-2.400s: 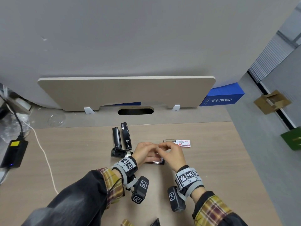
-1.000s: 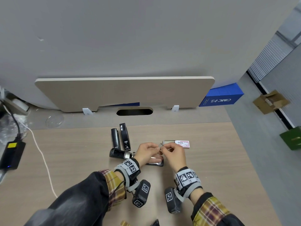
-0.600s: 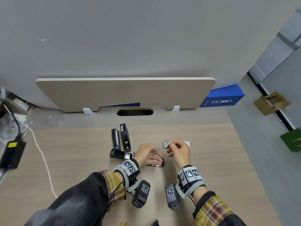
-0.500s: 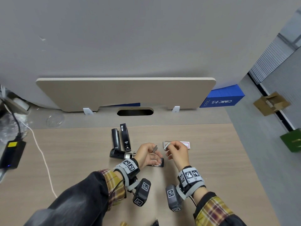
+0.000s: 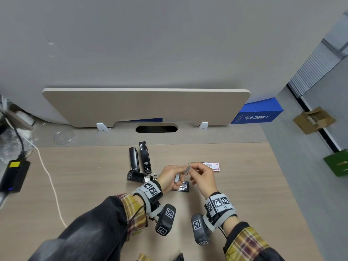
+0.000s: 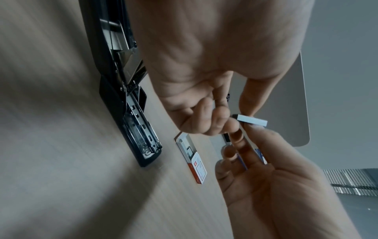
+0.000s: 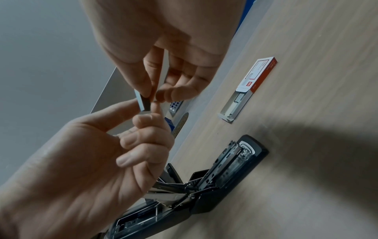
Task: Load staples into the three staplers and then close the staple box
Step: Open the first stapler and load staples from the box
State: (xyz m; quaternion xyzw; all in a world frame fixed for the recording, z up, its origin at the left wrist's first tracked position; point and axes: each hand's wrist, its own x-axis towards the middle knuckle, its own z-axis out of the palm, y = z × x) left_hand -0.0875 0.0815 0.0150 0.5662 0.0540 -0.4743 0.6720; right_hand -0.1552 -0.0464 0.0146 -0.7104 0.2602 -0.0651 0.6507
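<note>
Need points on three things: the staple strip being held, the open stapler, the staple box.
staple strip (image 6: 252,121), left wrist view, on its pale long face between the fingertips.
open stapler (image 7: 243,154), right wrist view, on the exposed metal magazine near its front end.
staple box (image 7: 259,71), right wrist view, on the red and white printed sleeve.

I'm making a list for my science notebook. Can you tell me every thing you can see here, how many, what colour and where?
closed staplers: 2, black, side by side at the back of the desk
open stapler: 1, black with a metal tray, lying under the hands
staple box: 1, white and red, slid open, right of the hands
staple strips: 2, silver, one in each hand
desk: 1, light wood
power adapter: 1, black with a yellow label, left edge
cable: 1, white, on the left
blue box: 1, behind the desk on the right
cardboard box: 1, brown, on the floor
left hand: pinches a strip
right hand: pinches a strip
</note>
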